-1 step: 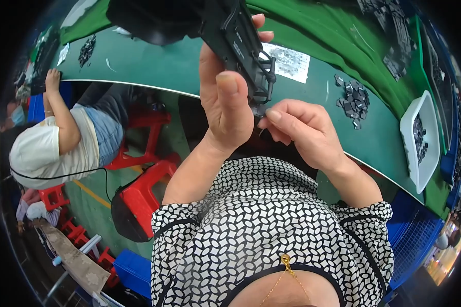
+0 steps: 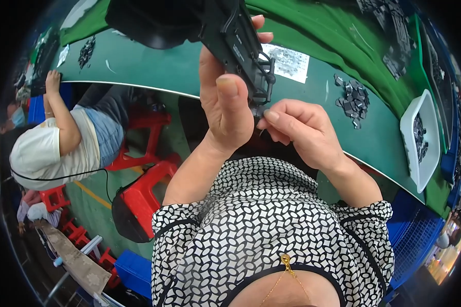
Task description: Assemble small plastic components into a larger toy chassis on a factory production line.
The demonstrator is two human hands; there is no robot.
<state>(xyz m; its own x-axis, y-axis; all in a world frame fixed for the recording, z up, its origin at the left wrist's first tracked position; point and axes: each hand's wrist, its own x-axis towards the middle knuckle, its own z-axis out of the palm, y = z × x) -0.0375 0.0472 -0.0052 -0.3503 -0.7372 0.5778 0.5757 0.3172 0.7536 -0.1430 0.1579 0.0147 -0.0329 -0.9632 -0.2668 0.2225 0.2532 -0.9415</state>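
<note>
My left hand [image 2: 225, 110] is wrapped round a black boxy device [image 2: 233, 43] with a flat side panel and thin cables, close in front of me. Its thumb points up along the near side, and two fingertips show past the far edge. A large black rounded part [image 2: 159, 20] adjoins the device and fills the top of the view. Thumb and forefinger of my right hand [image 2: 307, 130] are pinched at the lower end of the device, on a small dark piece [image 2: 259, 110]. Its kind is too small to tell. Short cable loops [image 2: 268, 77] stick out just above it.
Beyond my hands runs a green table [image 2: 153, 69]. On it lie a printed sheet [image 2: 287, 62], a pile of small black parts [image 2: 354, 101] and a white tray [image 2: 431, 148] of more parts. A person [image 2: 61, 143] sits at the left, near red stools [image 2: 143, 197].
</note>
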